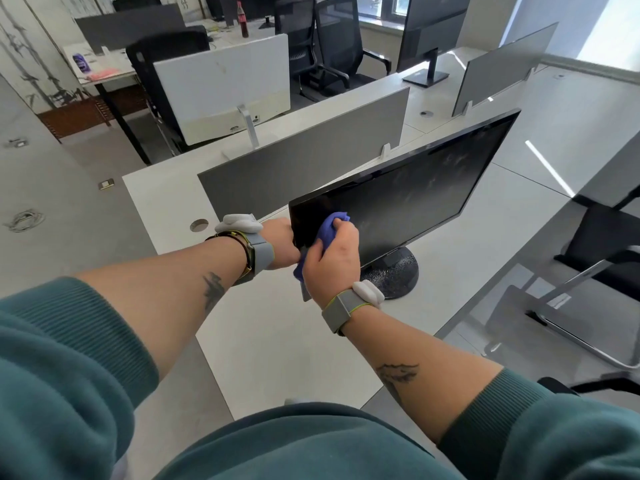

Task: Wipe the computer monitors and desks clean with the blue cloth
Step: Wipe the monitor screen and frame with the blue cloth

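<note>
A black monitor [415, 199] stands on a round base [398, 271] on the pale desk [277, 334], its dark screen smeared with dust toward the right. My right hand [332, 261] grips a bunched blue cloth [332, 225] and presses it against the screen's lower left part. My left hand [280, 244] holds the monitor's left edge, with its fingers hidden behind the panel.
A grey divider panel [304, 168] runs behind the monitor. Beyond it stand a white monitor [221, 88] seen from the back, another black monitor [429, 29] and black office chairs [332, 39]. A cable hole [199, 225] is at the desk's left. A chair frame [588, 306] sits to my right.
</note>
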Action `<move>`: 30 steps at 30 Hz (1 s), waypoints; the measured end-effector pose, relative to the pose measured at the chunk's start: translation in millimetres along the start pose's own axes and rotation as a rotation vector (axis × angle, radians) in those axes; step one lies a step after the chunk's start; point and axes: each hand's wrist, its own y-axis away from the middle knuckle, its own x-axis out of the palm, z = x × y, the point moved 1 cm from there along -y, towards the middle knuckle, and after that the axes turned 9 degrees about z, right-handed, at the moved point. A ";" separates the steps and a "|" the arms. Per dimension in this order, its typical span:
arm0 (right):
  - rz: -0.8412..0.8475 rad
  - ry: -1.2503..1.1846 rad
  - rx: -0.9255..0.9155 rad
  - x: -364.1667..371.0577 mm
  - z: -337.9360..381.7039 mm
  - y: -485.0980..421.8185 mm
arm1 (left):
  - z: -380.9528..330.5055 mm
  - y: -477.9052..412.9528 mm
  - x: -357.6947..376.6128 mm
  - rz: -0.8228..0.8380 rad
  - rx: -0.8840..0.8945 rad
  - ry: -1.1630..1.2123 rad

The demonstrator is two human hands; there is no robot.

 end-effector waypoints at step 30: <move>-0.253 0.344 -0.032 -23.1 46.5 1.4 | -23.9 41.3 -66.6 0.365 0.158 1.333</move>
